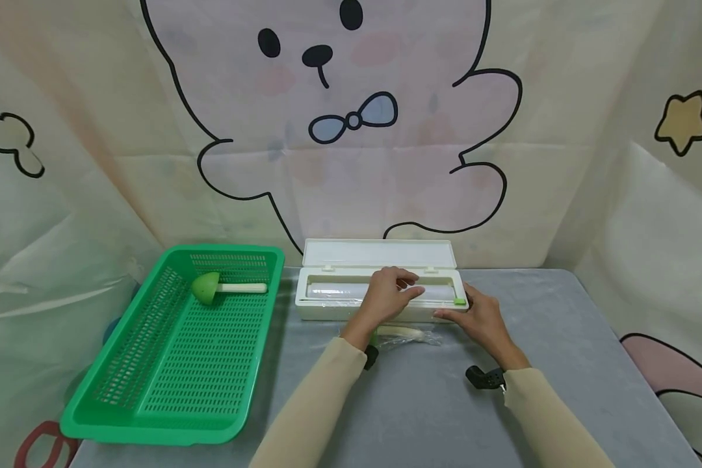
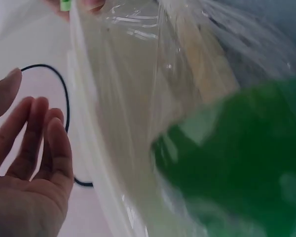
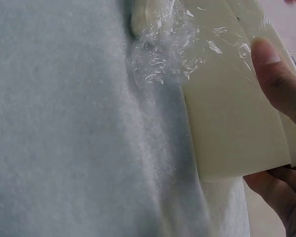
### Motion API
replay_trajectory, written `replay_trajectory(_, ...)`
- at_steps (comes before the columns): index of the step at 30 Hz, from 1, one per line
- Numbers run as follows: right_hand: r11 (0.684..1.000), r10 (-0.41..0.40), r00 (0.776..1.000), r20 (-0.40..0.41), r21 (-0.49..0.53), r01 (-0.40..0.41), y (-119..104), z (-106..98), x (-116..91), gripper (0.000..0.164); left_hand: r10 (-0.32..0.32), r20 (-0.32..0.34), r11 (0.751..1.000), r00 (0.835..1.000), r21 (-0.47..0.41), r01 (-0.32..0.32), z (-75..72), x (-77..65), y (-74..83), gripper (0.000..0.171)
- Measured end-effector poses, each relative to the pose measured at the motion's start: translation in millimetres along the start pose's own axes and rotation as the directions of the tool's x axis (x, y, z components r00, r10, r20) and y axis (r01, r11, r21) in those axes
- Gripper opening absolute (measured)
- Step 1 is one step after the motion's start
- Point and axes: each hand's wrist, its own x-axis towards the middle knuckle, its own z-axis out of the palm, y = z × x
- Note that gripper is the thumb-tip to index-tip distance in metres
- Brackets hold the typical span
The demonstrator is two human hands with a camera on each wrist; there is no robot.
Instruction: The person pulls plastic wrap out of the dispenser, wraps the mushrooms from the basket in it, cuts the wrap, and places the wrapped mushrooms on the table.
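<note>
A white cling film dispenser box (image 1: 327, 312) stands at the back of the table with its lid (image 1: 380, 253) raised. A film roll (image 1: 333, 290) lies inside, and clear film (image 2: 128, 84) hangs down over the front. My left hand (image 1: 385, 296) is over the box, fingers loosely bent and holding nothing. At the right end, my right hand (image 1: 484, 322) grips the box, thumb on the front and fingers round the end. In front of the box lies a utensil with a pale handle (image 1: 400, 331) and a green head (image 2: 237, 158), with film over it; my left wrist partly hides it.
A green perforated basket (image 1: 257, 364) stands on the left. In it lies a utensil with a green domed head (image 1: 205, 288) and a white handle. A green slider (image 1: 459, 301) sits at the box's right front edge. Behind the table hangs a printed curtain (image 1: 351, 182).
</note>
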Motion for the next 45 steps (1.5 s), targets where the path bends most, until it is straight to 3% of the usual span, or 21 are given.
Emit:
replay_trajectory(8,0.999,-0.038,0.999,-0.028,0.003,0.038,2.4,1.2,-0.3,0.074,0.032,0.103,0.999,0.994,-0.008,-0.031,33.9,28.3,3.0,0.024)
replay_trajectory(18,0.997,-0.078,0.994,-0.071,0.014,0.079,4.3,2.0,-2.4,0.066,0.040,0.129,0.999,0.991,-0.011,-0.039,55.3,38.6,3.7,0.020)
replay_trajectory(26,0.998,-0.053,0.996,-0.070,0.017,0.054,3.7,1.2,-2.6,0.069,0.007,0.119,0.993,0.993,0.120,-0.022,62.1,39.0,8.4,0.018)
replay_trajectory(38,0.998,-0.042,0.996,-0.072,0.035,0.045,3.6,1.1,-2.5,0.077,0.164,0.163,0.975,0.973,0.125,-0.185,55.1,38.1,-1.6,0.013)
replay_trajectory(45,0.999,-0.038,0.996,-0.079,-0.004,0.037,5.6,0.7,-3.5,0.074,0.111,0.128,0.988,0.986,0.091,-0.123,61.0,37.6,-2.0,0.018)
